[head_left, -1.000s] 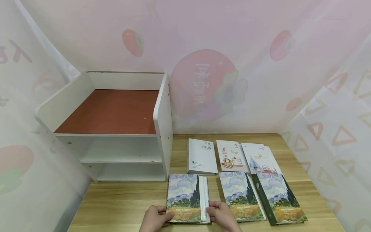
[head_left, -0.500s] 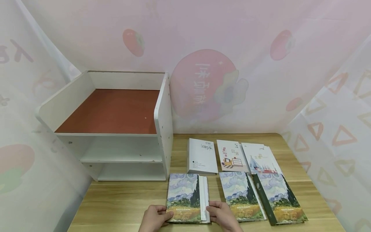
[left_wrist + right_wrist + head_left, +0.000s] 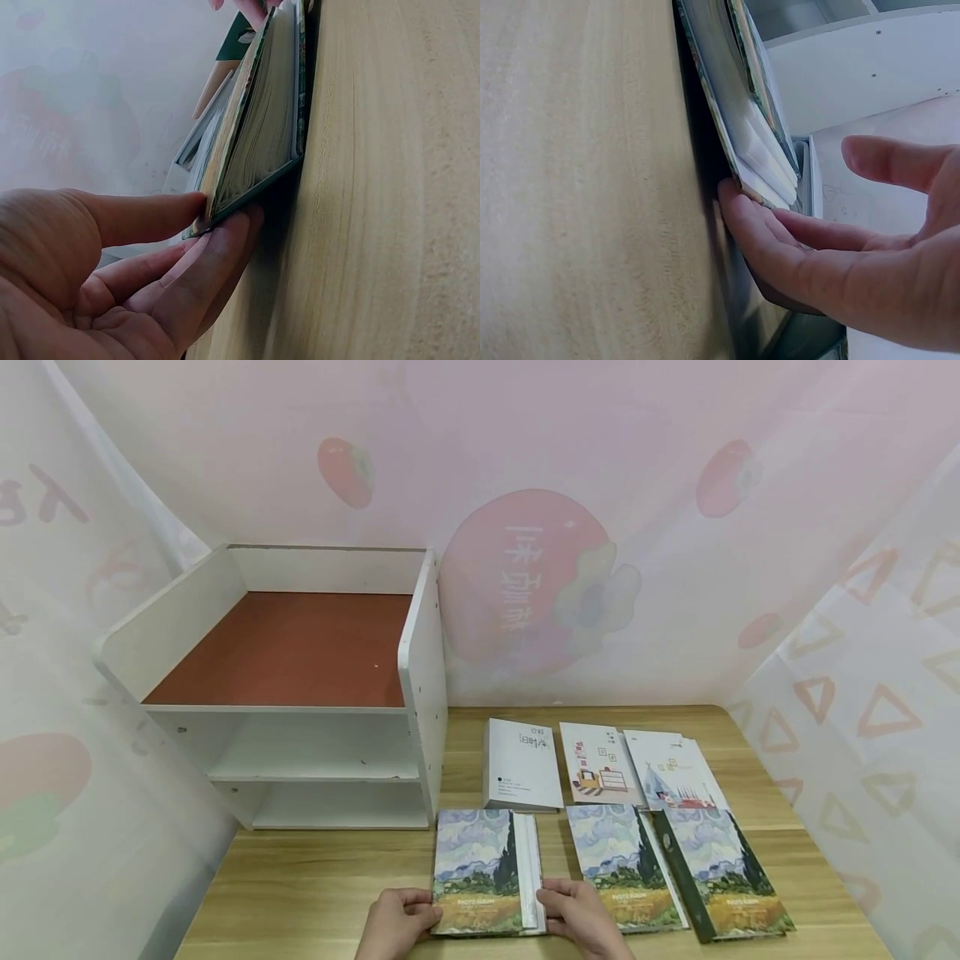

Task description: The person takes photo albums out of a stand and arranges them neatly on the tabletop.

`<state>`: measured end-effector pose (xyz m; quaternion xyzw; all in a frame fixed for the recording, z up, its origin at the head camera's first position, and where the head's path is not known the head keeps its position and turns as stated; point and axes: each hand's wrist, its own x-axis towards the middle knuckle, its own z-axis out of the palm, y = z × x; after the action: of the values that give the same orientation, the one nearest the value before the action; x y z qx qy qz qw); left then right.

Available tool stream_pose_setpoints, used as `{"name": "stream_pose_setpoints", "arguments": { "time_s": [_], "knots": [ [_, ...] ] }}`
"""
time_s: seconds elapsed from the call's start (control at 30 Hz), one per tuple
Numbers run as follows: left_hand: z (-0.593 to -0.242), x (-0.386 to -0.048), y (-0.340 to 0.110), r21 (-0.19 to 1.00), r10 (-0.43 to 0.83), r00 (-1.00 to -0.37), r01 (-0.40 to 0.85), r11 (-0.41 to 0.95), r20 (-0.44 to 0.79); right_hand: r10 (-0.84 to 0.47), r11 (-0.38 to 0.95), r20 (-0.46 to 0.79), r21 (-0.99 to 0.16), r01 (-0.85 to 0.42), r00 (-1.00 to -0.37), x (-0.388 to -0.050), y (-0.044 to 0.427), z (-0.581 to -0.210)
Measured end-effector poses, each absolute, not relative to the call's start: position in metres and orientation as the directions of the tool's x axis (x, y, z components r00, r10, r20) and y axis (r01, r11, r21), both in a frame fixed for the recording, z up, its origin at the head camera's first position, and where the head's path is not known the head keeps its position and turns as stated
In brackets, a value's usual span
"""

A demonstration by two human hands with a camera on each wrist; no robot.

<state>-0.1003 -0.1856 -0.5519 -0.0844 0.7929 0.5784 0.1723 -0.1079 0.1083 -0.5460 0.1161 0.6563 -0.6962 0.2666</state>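
Note:
In the head view, a photo album with a painted landscape cover lies at the table's front, white page edges showing along its right side. My left hand pinches its lower left corner. In the left wrist view, the thumb of the left hand presses the cover edge while fingers reach under the spine. My right hand is at the lower right edge. The right wrist view shows the right hand with extended fingers touching the album's lower board and its thumb raised, apart from the pages.
Two matching albums, one in the middle and one at the right, lie to the right. Behind them are a thick white book, an illustrated booklet and more white booklets. A white shelf unit stands on the left.
Both hands have shifted very slightly, the left one a little leftward and the right one a little rightward. The album and the other books stay almost in place.

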Motion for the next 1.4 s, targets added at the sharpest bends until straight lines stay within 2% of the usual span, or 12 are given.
{"name": "stream_pose_setpoints", "arguments": {
  "time_s": [0.23,0.6,0.87,1.4],
  "knots": [
    [-0.551,-0.1,-0.188,0.886,0.049,-0.93,-0.331,0.326,-0.365,-0.258,0.013,-0.491,-0.863,0.505,-0.832,-0.105,0.113,-0.541],
    [-0.55,-0.1,-0.189,0.89,0.055,-0.934,-0.316,0.328,-0.352,-0.253,0.007,-0.518,-0.845,0.534,-0.817,-0.107,0.115,-0.536],
    [-0.544,-0.1,-0.188,0.874,0.038,-0.932,-0.323,0.362,-0.36,-0.252,0.035,-0.503,-0.859,0.511,-0.827,-0.106,0.116,-0.533],
    [-0.522,-0.09,-0.187,0.859,-0.033,-0.962,-0.257,0.443,-0.27,-0.261,0.041,-0.488,-0.867,0.496,-0.833,-0.106,0.115,-0.532]
  ]
}}
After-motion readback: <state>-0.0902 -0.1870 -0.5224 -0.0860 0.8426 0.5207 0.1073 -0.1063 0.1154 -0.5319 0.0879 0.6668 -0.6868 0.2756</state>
